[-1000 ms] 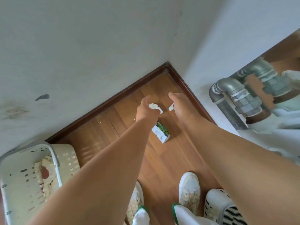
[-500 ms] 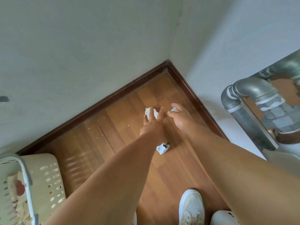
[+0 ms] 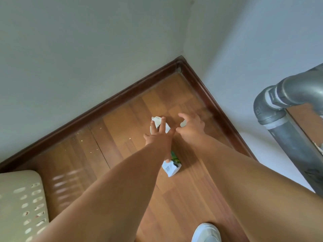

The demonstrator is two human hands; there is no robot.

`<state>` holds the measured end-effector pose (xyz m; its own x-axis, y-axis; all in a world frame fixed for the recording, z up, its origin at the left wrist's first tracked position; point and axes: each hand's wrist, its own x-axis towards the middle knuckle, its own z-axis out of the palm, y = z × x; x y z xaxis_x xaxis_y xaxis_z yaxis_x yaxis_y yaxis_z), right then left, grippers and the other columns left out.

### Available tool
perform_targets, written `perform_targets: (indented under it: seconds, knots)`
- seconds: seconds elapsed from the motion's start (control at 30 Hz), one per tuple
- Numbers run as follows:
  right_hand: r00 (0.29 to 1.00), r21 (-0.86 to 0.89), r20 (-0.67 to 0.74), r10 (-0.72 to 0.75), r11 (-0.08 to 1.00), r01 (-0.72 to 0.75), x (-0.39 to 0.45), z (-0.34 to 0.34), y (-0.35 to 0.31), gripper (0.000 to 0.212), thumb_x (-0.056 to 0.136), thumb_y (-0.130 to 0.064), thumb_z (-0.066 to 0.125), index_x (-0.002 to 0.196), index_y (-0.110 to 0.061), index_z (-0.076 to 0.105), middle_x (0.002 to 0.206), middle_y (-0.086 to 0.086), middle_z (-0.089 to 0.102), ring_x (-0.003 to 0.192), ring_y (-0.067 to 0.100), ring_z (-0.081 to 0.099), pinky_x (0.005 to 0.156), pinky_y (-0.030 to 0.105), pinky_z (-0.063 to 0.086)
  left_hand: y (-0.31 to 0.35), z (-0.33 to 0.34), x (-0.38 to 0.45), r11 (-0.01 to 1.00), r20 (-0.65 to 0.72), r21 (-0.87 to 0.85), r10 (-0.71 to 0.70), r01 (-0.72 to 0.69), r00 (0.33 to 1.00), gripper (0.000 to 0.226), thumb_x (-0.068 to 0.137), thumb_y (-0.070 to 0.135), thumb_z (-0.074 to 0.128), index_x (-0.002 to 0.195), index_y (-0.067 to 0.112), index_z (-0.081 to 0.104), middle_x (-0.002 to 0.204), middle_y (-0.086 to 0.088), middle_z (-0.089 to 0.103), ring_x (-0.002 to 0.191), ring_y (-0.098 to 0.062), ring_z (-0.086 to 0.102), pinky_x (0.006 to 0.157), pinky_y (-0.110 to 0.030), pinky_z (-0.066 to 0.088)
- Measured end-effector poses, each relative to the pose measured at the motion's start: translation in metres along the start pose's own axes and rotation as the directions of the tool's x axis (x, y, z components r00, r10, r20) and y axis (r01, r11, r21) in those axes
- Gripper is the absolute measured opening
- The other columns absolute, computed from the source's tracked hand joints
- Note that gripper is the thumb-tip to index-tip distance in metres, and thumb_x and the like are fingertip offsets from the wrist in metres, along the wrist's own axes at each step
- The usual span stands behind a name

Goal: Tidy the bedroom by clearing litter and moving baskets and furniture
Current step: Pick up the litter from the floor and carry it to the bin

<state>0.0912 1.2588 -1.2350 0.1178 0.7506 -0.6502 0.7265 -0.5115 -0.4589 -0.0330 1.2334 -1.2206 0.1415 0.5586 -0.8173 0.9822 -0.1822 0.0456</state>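
Home room corner: wood floor (image 3: 183, 198), skirting board (image 3: 108, 107), laundry basket (image 3: 22, 193)

Glossy wood floor (image 3: 183, 198), crumpled paper scrap (image 3: 157, 120)

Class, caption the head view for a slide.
Left hand reaches crumpled white paper; right hand closes around small white scrap.

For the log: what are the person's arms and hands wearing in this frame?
Nothing shows on them. The left hand and right hand are bare, with no gloves, rings or watch visible. Both forearms are uncovered up to the frame's edge, with no sleeve in view.
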Motion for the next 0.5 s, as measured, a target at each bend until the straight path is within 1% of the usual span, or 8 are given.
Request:
perform_targets:
  seconds: [0.1, 0.17, 0.23, 0.27, 0.33, 0.4, 0.47, 0.5]
  knots:
    - [0.999, -0.041, 0.042, -0.021, 0.999, 0.023, 0.012, 0.002, 0.006, 0.056, 0.093, -0.018, 0.059, 0.144, -0.035, 0.043, 0.156, 0.007, 0.031, 0.148, 0.028, 0.012, 0.119, 0.047, 0.020, 0.004, 0.005, 0.012, 0.999, 0.006, 0.042, -0.004, 0.004, 1.000, 0.124, 0.067, 0.033, 0.085, 0.152, 0.042, -0.005, 0.158, -0.004, -0.030, 0.145, -0.045, -0.017, 0.107, -0.062, 0.033]
    - [0.994, -0.032, 0.107, 0.018, 0.999, -0.015, 0.013, 0.005, 0.011, 0.058, 0.093, -0.016, 0.056, 0.146, -0.035, 0.040, 0.161, 0.004, 0.019, 0.149, 0.028, 0.012, 0.120, 0.043, 0.019, 0.008, 0.007, 0.020, 0.999, 0.002, 0.030, -0.015, 0.015, 1.000, 0.111, 0.073, 0.027, 0.080, 0.153, 0.040, 0.003, 0.160, -0.003, -0.024, 0.146, -0.043, -0.010, 0.104, -0.055, 0.039]
    - [0.980, -0.034, 0.194, 0.043, 0.999, -0.038, 0.010, 0.008, 0.019, 0.057, 0.094, -0.017, 0.052, 0.147, -0.033, 0.039, 0.163, 0.001, 0.006, 0.146, 0.030, 0.019, 0.118, 0.041, 0.024, 0.011, 0.010, 0.024, 0.999, -0.015, 0.001, -0.035, 0.035, 0.999, 0.094, 0.080, 0.019, 0.072, 0.153, 0.038, 0.015, 0.161, -0.003, -0.010, 0.145, -0.039, 0.004, 0.095, -0.045, 0.048]
    - [0.972, -0.045, 0.231, 0.032, 0.999, -0.022, 0.007, 0.008, 0.022, 0.056, 0.094, -0.015, 0.050, 0.147, -0.029, 0.040, 0.162, 0.002, 0.009, 0.145, 0.029, 0.023, 0.118, 0.041, 0.026, 0.013, 0.012, 0.024, 0.999, -0.037, -0.015, -0.042, 0.041, 0.998, 0.083, 0.083, 0.016, 0.068, 0.150, 0.034, 0.024, 0.159, -0.004, 0.001, 0.142, -0.037, 0.015, 0.090, -0.040, 0.050]
    - [0.964, -0.030, 0.264, -0.024, 0.999, 0.033, 0.000, 0.010, 0.028, 0.056, 0.093, -0.008, 0.048, 0.146, -0.021, 0.040, 0.157, 0.002, 0.023, 0.142, 0.022, 0.029, 0.117, 0.037, 0.027, 0.014, 0.020, 0.023, 0.997, -0.100, -0.048, -0.068, 0.063, 0.993, 0.059, 0.085, 0.012, 0.064, 0.138, 0.025, 0.043, 0.146, -0.005, 0.022, 0.127, -0.032, 0.031, 0.084, -0.035, 0.050]
    - [0.966, 0.004, 0.249, -0.074, 0.997, 0.075, -0.006, 0.010, 0.031, 0.061, 0.088, 0.002, 0.047, 0.144, -0.020, 0.041, 0.147, -0.001, 0.036, 0.135, 0.016, 0.038, 0.114, 0.031, 0.031, 0.013, 0.028, 0.021, 0.996, -0.109, -0.048, -0.084, 0.079, 0.990, 0.047, 0.084, 0.006, 0.061, 0.129, 0.019, 0.052, 0.139, -0.005, 0.029, 0.120, -0.031, 0.035, 0.081, -0.033, 0.050]
    - [0.970, 0.013, 0.227, -0.092, 0.996, 0.092, -0.012, 0.011, 0.031, 0.060, 0.085, 0.007, 0.047, 0.141, -0.014, 0.044, 0.142, 0.003, 0.045, 0.132, 0.018, 0.044, 0.111, 0.030, 0.034, 0.012, 0.037, 0.019, 0.997, -0.058, -0.014, -0.080, 0.080, 0.995, 0.045, 0.084, 0.003, 0.060, 0.127, 0.015, 0.056, 0.138, -0.006, 0.032, 0.124, -0.032, 0.034, 0.084, -0.034, 0.051]
    - [0.974, 0.011, 0.215, -0.069, 0.998, 0.068, -0.015, 0.012, 0.029, 0.059, 0.085, 0.007, 0.046, 0.141, -0.010, 0.045, 0.142, 0.007, 0.047, 0.131, 0.020, 0.046, 0.110, 0.029, 0.035, 0.010, 0.039, 0.017, 0.997, -0.044, 0.007, -0.082, 0.082, 0.996, 0.045, 0.084, 0.002, 0.061, 0.127, 0.013, 0.056, 0.138, -0.008, 0.034, 0.126, -0.033, 0.035, 0.086, -0.035, 0.051]
